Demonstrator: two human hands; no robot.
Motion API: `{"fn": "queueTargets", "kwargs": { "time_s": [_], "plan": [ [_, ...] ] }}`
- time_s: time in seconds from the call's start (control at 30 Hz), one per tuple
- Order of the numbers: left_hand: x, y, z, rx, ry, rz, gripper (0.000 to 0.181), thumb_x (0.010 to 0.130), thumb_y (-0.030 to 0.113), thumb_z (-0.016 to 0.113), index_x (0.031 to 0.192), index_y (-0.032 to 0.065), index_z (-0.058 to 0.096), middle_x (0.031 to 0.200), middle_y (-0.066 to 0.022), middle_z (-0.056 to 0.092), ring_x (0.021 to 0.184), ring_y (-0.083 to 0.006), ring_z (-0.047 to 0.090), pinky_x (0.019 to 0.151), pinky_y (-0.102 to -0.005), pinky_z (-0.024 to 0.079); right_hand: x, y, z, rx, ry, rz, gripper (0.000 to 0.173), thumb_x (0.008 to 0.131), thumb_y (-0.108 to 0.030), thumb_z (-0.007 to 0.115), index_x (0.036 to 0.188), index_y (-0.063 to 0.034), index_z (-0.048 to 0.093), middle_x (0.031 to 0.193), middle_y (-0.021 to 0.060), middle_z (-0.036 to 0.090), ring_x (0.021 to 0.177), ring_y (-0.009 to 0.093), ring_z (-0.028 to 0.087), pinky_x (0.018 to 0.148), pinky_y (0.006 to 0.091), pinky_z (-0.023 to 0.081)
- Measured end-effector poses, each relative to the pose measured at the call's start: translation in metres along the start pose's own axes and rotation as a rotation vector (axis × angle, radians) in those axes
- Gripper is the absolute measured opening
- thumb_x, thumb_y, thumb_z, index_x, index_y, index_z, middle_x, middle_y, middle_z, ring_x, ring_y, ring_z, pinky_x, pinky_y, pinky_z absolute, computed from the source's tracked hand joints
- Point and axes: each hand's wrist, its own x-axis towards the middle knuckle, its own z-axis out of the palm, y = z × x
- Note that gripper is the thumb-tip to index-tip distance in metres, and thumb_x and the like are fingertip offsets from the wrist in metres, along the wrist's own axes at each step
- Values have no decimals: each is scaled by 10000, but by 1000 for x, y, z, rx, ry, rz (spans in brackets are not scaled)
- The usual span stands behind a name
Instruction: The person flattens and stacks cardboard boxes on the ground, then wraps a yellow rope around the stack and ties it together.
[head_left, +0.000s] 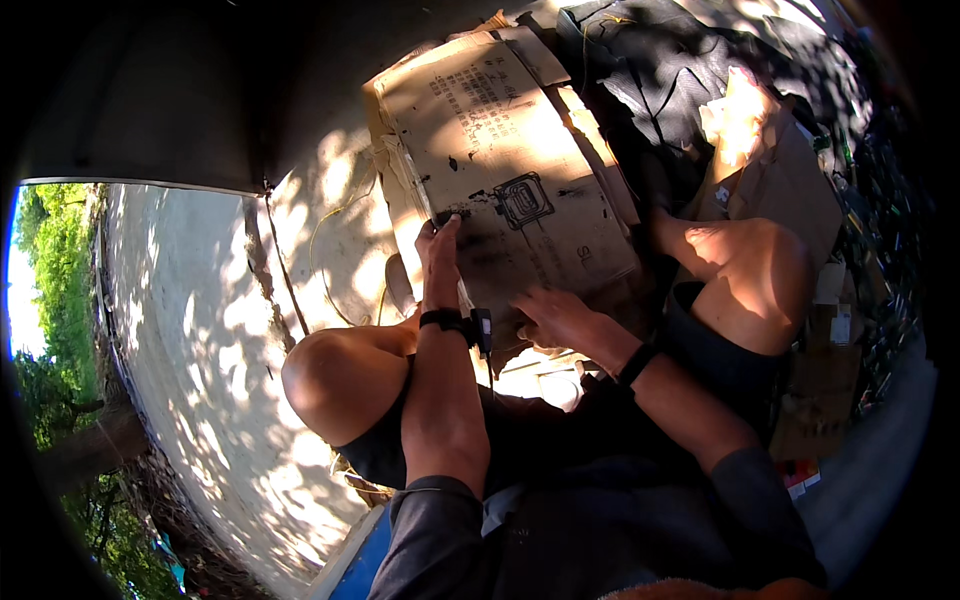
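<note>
A stack of flattened cardboard (510, 150), with printing and dark stains on its top sheet, lies between my bent knees. My left hand (441, 251) grips the left edge of the cardboard near its lower corner, the thumb on top. Over the near end of the stack is my right hand (551, 315), slightly blurred, with its fingers bent; whether it touches the cardboard cannot be told. A black strap with a small black device (481, 330) is on my left wrist, and a black band is on my right wrist.
Black woven sheeting (660, 90) lies bunched beyond the stack at the right. More torn cardboard (787, 187) rests beside my right knee. A thin yellow cord (315, 247) loops over the concrete ground (195, 300) at the left. A dark panel (142, 97) stands at the upper left.
</note>
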Motion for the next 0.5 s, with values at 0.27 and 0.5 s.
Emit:
{"fn": "queueTargets", "kwargs": {
  "time_s": [0.27,0.5],
  "plan": [
    [5,-5,1,-21,58,79,202,804,86,768,966,-11,693,839,-16,666,716,-104,568,666,-261,454,2,8,6,-17,86,14,458,778,-223,757,1177,-65,596,1090,144,578,1034,358,598,846,453,520],
    [7,-3,9,124,102,142,251,812,90,760,1004,-51,683,869,-38,678,733,-135,591,664,-284,470,5,12,7,-25,91,71,430,776,-222,752,1150,-67,608,1091,159,574,1040,364,594,846,459,518]
  ]
}}
